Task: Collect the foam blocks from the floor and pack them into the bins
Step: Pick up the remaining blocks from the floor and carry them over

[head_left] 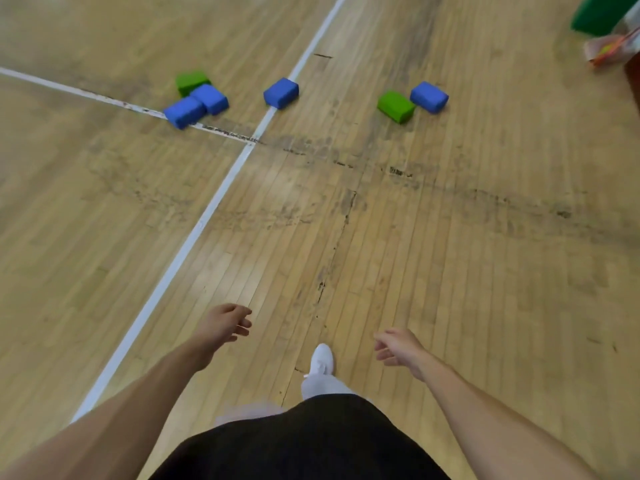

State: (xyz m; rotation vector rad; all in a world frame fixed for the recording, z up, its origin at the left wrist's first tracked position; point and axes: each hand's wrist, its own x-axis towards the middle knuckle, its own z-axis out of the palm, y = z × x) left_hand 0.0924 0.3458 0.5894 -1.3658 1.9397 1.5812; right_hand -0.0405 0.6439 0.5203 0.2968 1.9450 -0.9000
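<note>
Wooden floor, read left to right from the line junction (251,143), where two white floor lines meet.

- **Left cluster:** Beyond the junction and to its left, three foam blocks lie touching. The lower blue block (183,113) sits on the white line. The upper blue block (211,98) leans against it, and the left green block (190,81) lies behind both.
- **Left hand:** Your left hand (227,325) hangs nearer to you than the junction and slightly to its left. Its fingers (242,322) are loosely curled and hold nothing.
- **Middle block:** Just beyond the junction, the middle blue block (281,92) rests on the other white line.
- **Shoe:** Your white shoe (322,358) stands on the floor, near you and right of the junction.
- **Right pair:** Farther right of the junction, the right green block (396,106) touches the right blue block (429,97).
- **Right hand:** Your right hand (398,346) hangs below this pair. Its fingers are relaxed and partly curled, and they hold nothing.
- **Far right:** A green object (599,13) is cut off by the frame edge, and you cannot tell what it is.
</note>
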